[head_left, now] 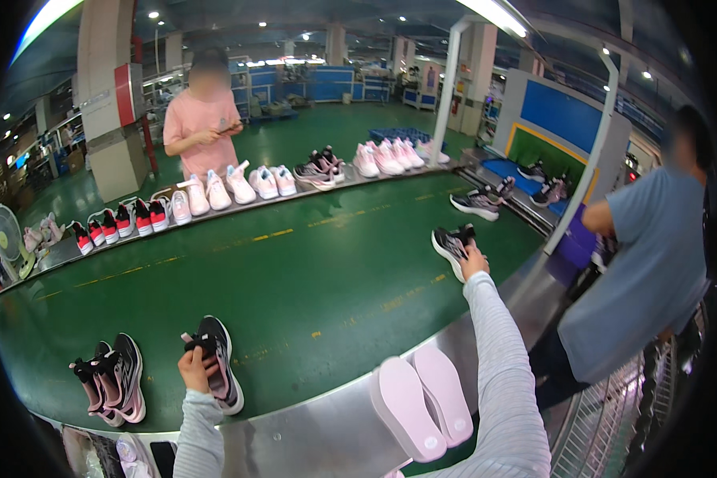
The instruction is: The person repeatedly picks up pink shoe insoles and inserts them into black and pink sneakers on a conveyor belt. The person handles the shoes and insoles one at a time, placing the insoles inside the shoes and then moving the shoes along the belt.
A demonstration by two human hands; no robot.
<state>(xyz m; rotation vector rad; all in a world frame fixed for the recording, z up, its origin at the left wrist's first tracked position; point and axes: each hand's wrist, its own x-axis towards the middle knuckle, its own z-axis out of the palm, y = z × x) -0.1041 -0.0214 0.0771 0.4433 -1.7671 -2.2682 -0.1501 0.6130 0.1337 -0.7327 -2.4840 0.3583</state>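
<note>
My left hand (196,370) is closed on the heel and collar of a black sneaker (223,357) with a pink lining and pale sole, near the belt's front edge. Stretched far to the right, my right hand (476,262) grips another black sneaker (448,248) with a white sole at its collar; its toe points away to the left. A pair of black and pink sneakers (119,378) stands left of my left hand. Beyond my right hand another dark sneaker (476,204) lies on the green conveyor belt (295,295).
Pale pink soles (410,406) lie on the metal edge (295,438) between my arms. Red-and-black shoes (123,221) and white-pink shoes (215,191) line the far ledge. One person in pink (201,127) stands opposite, another in blue (645,255) at right, beside a machine with shoes (550,191).
</note>
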